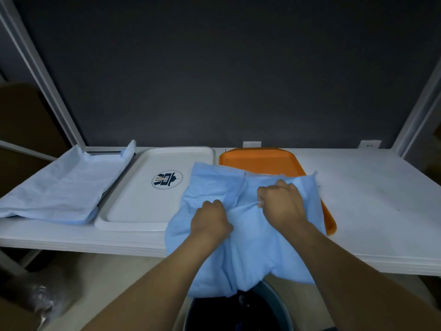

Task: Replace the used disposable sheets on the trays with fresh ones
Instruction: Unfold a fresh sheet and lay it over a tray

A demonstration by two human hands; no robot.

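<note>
A crumpled light-blue disposable sheet [214,187] hangs over the table's front edge, half covering the orange tray [262,160]. My left hand [211,220] grips a bunch of it near the middle. My right hand [281,199] pinches a fold of the same sheet a little farther back and to the right. The sheet's lower end dangles over a dark bin [274,306] below the table. A bare white tray [143,206] with a round logo lies to the left. Farther left, another blue sheet [59,187] lies over a third tray whose dark edge [124,168] shows.
The white table [370,199] runs wide to the right of the orange tray. A dark wall with white frame posts [43,75] stands behind. Crinkled clear plastic [43,304] lies at the lower left below the table. Wall sockets [370,144] sit at the back right.
</note>
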